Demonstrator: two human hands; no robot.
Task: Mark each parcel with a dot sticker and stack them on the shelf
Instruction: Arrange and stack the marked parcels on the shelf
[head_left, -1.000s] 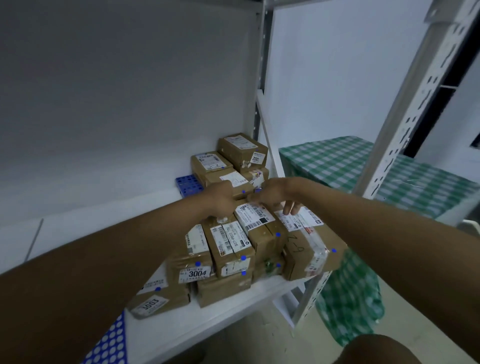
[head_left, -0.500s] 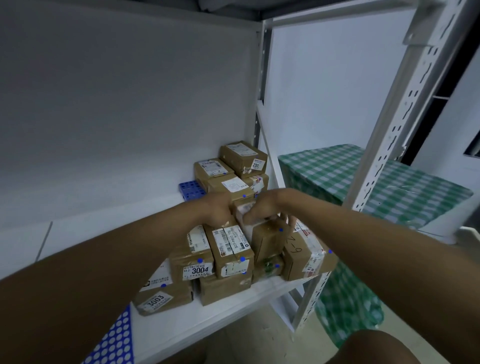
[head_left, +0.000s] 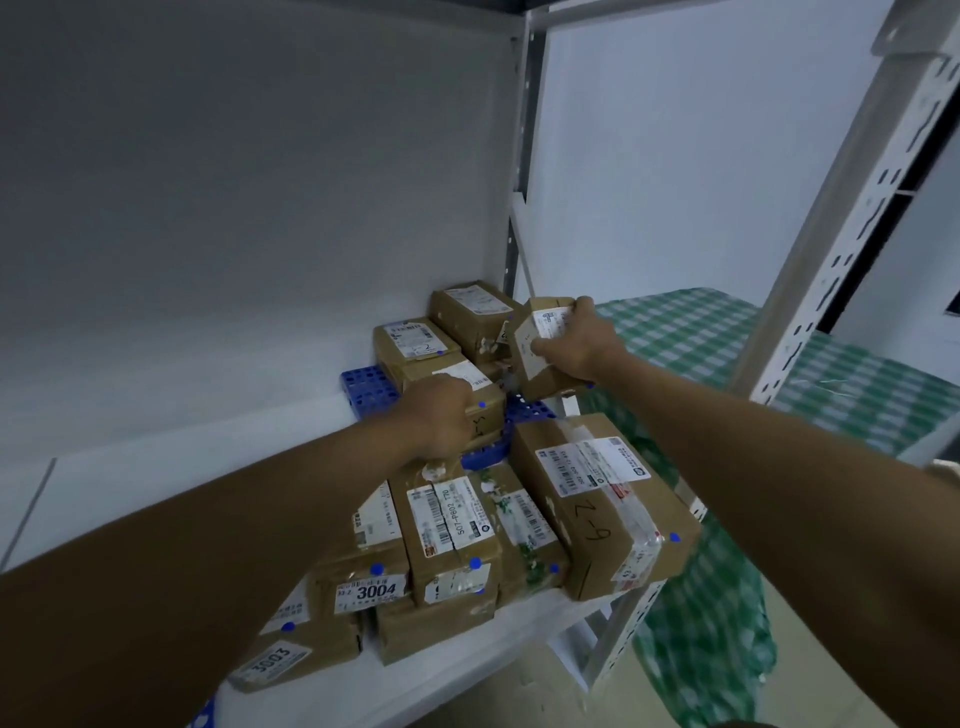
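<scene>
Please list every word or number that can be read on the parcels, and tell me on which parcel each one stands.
"3004": printed label on a front parcel.
"3003": label on the lowest left parcel.
"507-P802 T70": white label on the middle parcel.
"Z-9" or "6-2", handwritten: large right parcel.
"2", handwritten: rear parcel.
The parcel in the right hand and all other labels: print too small or blurred to read.

brown parcels (head_left: 452, 540), blue dot stickers (head_left: 475, 563), green checked cloth (head_left: 841, 384).
</scene>
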